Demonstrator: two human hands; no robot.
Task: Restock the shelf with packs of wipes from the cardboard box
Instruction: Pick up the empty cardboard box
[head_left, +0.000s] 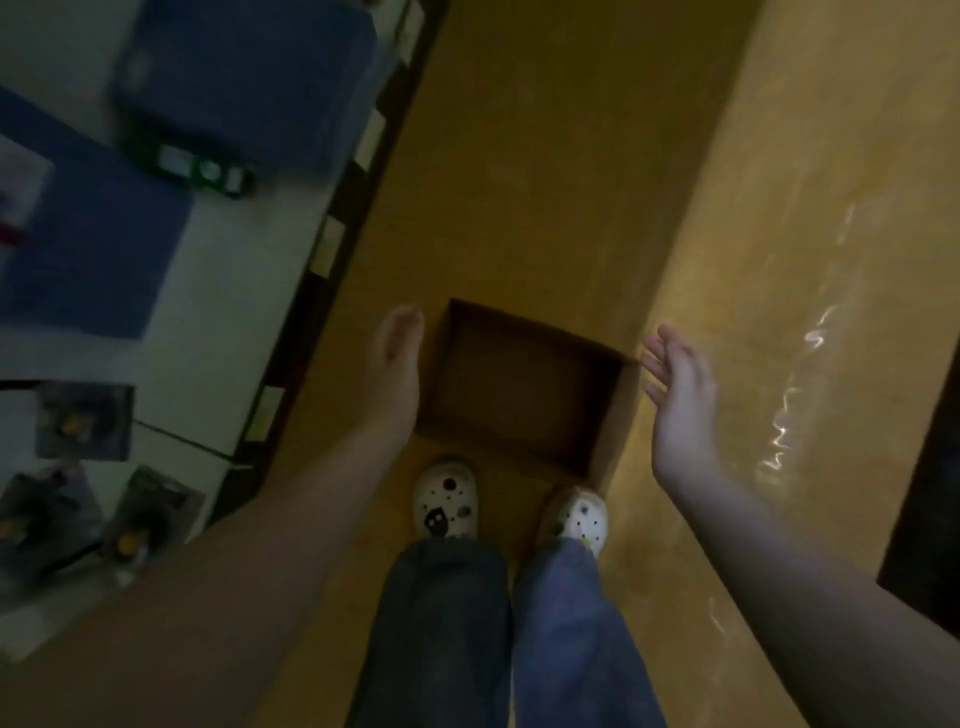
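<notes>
Two slack, empty hands flank the box (519, 395), left hand (392, 371) and right hand (683, 400) beside its walls. Box looks empty; restock seems done, next likely lifting it away.

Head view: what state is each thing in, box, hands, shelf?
cardboard box: open-topped, on the floor, no packs visible inside
left hand: open, fingers straight, beside the box, empty
right hand: open, fingers spread, near the box's corner, empty
shelf: holds blue packs
</notes>
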